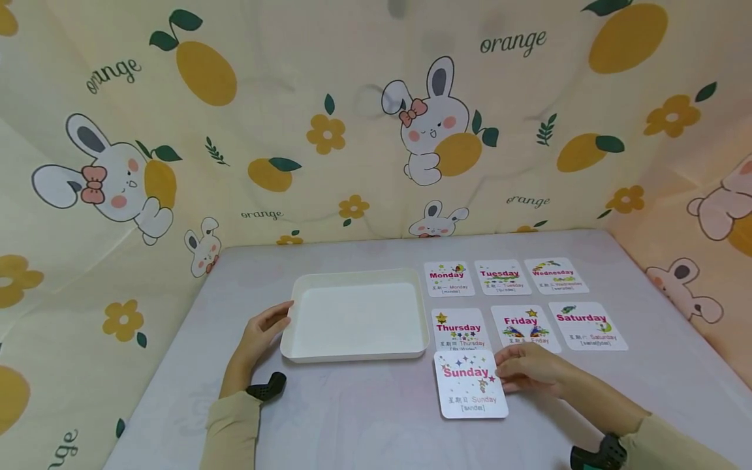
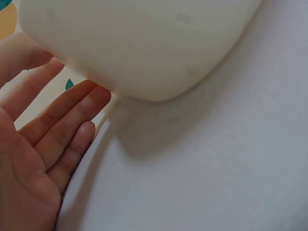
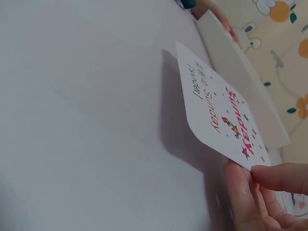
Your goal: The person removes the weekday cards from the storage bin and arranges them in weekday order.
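Observation:
My right hand (image 1: 531, 371) pinches the right edge of the Sunday card (image 1: 470, 399) between thumb and fingers. In the right wrist view the card (image 3: 211, 103) is tilted and casts a shadow on the table beneath it. The card covers the lower edge of the Thursday card (image 1: 459, 325) in the head view. At the left end of a white rectangular tray (image 1: 358, 316), my left hand (image 1: 258, 338) touches the rim with its fingertips. The left wrist view shows its fingers (image 2: 72, 113) fairly straight against the tray's outer wall (image 2: 139, 53).
Right of the tray lie the Monday (image 1: 449, 286), Tuesday (image 1: 502, 285) and Wednesday (image 1: 555, 283) cards in a back row. Friday (image 1: 523, 313) and Saturday (image 1: 589, 333) lie in the row before them. A patterned cloth (image 1: 346, 78) walls the white table (image 1: 346, 418).

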